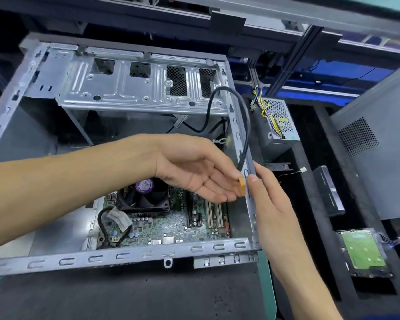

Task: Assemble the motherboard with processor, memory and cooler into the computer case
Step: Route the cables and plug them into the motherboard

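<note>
1. Black foam work surface [134, 294] under dark shelving; teal mat edge at right.
2. Open grey steel computer case [116, 256] lies on it.
3. Green motherboard [169, 227] sits in the case floor, black fan cooler [146, 197] mounted on it.
4. Grey power supply box [278, 125] and green-topped hard drive [363, 252] lie right of the case.
5. Left hand [194, 172] pinches the black cable's orange connector [241, 187].
6. Right hand [267, 199] grips the case's right rail.

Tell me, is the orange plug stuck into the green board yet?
Not yet. The orange plug hangs above the green board, pinched by the left hand.
</note>
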Demonstrator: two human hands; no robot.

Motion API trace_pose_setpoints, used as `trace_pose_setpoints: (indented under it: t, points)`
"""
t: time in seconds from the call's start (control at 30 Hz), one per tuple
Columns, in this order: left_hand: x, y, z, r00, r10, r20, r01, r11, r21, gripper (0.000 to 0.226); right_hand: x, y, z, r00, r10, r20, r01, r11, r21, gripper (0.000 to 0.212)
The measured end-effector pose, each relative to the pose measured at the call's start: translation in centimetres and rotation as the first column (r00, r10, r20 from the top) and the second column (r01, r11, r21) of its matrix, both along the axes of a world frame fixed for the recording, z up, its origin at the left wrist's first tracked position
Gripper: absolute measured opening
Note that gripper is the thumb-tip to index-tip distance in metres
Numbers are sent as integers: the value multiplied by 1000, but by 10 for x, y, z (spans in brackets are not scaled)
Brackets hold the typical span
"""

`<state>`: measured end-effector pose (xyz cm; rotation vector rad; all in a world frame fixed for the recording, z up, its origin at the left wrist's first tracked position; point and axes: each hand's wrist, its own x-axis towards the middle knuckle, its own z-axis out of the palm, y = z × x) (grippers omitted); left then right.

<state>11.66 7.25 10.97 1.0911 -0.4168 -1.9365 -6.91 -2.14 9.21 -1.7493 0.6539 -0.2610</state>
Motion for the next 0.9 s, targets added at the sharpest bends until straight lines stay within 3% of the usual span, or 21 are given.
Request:
trace_pose_setpoints:
  t: [0.07,0.17,0.33,0.43,0.53,0.6,0.73,0.83,0.9]
  points:
    - [-1,2,5,999,6,-38,-6,1000,-20,20,0,0,0,1000,-7,0,7,1000,1,32]
    - [-6,6,12,989,142,40,-141,990,-30,12,0,0,-1,1000,-6,-16,6,1000,-11,32]
    - [-14,10,27,952,304,28,-298,945,-134,24,-1,1,-1,1000,-21,-19,20,999,-32,33]
    - [-9,10,34,944,315,-99,-328,928,-176,23,-1,1,0,999,-25,-31,24,999,-41,32]
    - [1,13,44,912,126,-392,-226,949,-220,10,-1,1,0,999,-34,-31,33,999,-44,32]
    - [7,15,47,889,123,-441,-241,944,-223,11,-1,2,1,999,-33,-35,32,999,-36,33]
    - [11,14,50,864,217,-454,-322,932,-167,16,-1,3,0,999,-28,-30,27,999,-37,32]
    - [10,12,53,862,329,-386,-406,903,-137,25,-1,3,0,999,-29,-26,28,999,-36,32]
    - [8,11,57,855,369,-363,-434,894,-113,18,-1,3,-1,999,-27,-30,26,999,-36,33]
